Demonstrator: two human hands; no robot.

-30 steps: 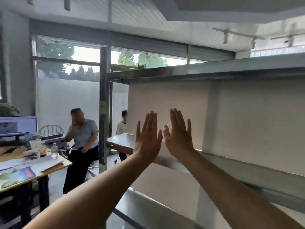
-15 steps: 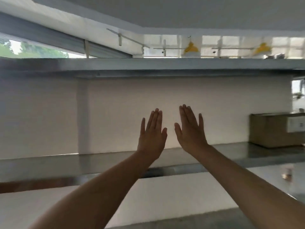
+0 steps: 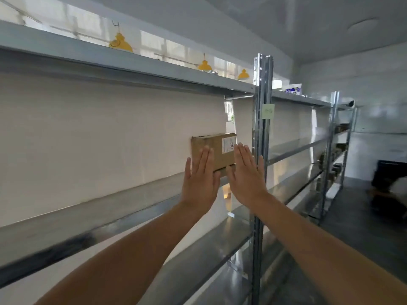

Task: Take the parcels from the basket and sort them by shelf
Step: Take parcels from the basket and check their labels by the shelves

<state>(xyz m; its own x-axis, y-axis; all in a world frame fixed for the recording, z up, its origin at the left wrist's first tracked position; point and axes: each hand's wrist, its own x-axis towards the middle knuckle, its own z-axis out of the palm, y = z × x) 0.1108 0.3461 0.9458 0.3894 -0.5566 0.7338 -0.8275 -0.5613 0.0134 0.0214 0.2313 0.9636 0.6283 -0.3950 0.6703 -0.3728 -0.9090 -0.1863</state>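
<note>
both hands are hovering flat and empty before the cardboard parcel [image 3: 213,150] on the shelf [image 3: 123,201]: left hand [image 3: 199,180], right hand [image 3: 247,177], each grip spread apart.

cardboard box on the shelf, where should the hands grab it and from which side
Probably by its two short ends, coming straight in from the front. The cardboard box sits on the shelf with a broad face towards the camera, and the left hand and right hand are open and flat before it, one near each end.
</note>
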